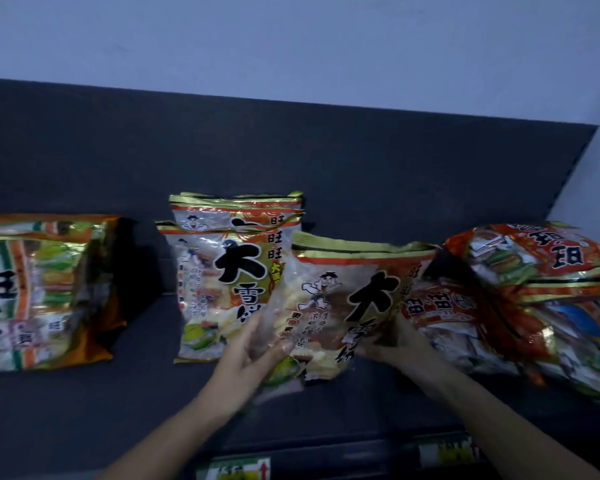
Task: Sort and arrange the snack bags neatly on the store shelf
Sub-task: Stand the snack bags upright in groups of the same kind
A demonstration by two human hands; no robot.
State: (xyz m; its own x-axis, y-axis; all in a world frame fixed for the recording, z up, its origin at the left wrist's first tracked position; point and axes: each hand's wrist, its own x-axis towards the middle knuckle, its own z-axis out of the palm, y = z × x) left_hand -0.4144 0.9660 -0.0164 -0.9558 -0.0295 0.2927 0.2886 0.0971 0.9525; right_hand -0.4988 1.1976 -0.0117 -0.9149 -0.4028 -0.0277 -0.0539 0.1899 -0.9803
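Partway through, by the look of it. Done so far: block of green-and-orange bags point(39, 292) upright at far left of the shelf point(118, 410); stack of white-and-gold bags point(229, 258) upright mid-shelf against the dark back panel point(291, 150).

In hand: one matching held bag point(343, 303), tilted, just right of that stack and overlapping its right edge, bottom toward the near side of the shelf. Left hand point(253, 348) on the lower left corner, fingers curled round the edge, thumb on the front. Right hand point(399, 344) at the lower right corner, thumb pressed on the front, fingers tucked behind, so reads as a pinch; exact finger spread impossible to tell.

Left to do, probably: standing this bag with its stack, then sorting the red bag pile point(520, 292) at right, lying jumbled and sideways.

Hard to make out: motion blur on both hands and the bag bottom; left block and right pile cut off by the frame edges; number of bags behind each front one hidden; price strip point(236, 471) at the near edge blurred, unreadable.
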